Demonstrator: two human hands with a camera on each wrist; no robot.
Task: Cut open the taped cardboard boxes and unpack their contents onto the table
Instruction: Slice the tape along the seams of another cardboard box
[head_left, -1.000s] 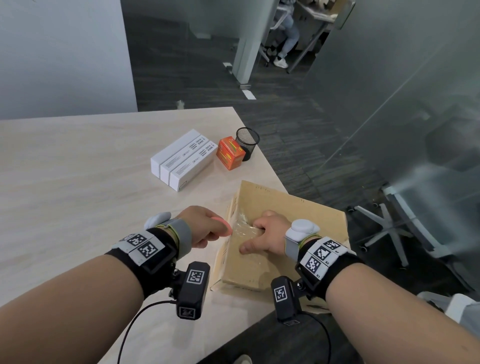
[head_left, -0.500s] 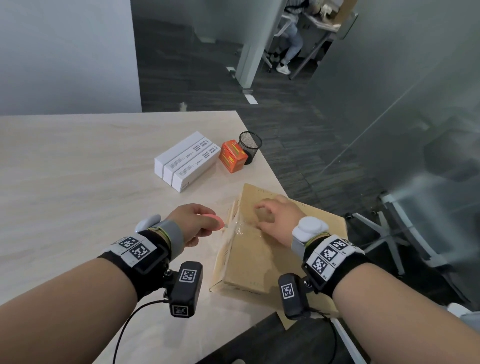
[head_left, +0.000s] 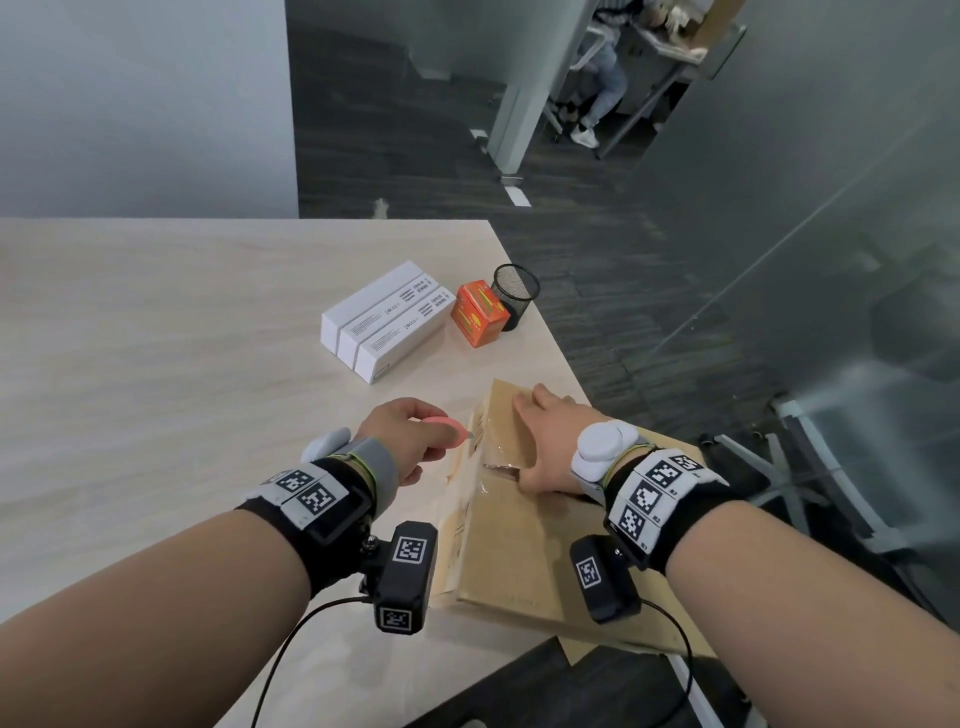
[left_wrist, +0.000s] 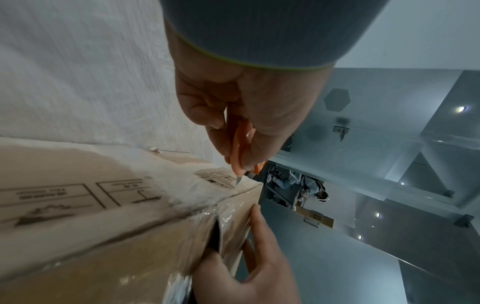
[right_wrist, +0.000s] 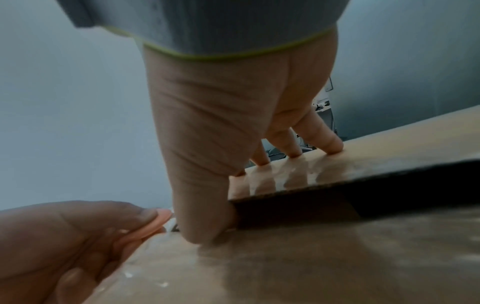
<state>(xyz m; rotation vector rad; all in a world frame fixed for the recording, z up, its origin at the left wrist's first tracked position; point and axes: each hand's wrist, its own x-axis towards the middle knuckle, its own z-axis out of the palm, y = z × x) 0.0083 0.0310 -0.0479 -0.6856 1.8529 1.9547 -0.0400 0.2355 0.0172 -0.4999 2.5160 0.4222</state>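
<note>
A brown cardboard box (head_left: 524, 551) with clear tape lies at the table's right edge. Its top seam (left_wrist: 214, 232) gapes as a dark slit. My left hand (head_left: 400, 436) pinches a small pink cutter (head_left: 449, 431), whose blade tip (left_wrist: 238, 180) sits at the box's upper left edge by the printed symbols. My right hand (head_left: 550, 441) lies flat on the box top with straight fingers (right_wrist: 324, 142) pressing the far flap. Its thumb (right_wrist: 202, 216) presses at the slit's end on the near flap.
Three white cartons (head_left: 384, 322), an orange box (head_left: 478, 314) and a black mesh cup (head_left: 514, 296) stand beyond the box. The table (head_left: 156, 364) stretches bare to the left. An office chair base (head_left: 810, 467) stands off the right edge by a glass wall.
My right hand has uncurled from the taped seam and spread flat, fingers reaching farther across the top. The left hand with the cutter has shifted slightly farther along the box's left edge.
</note>
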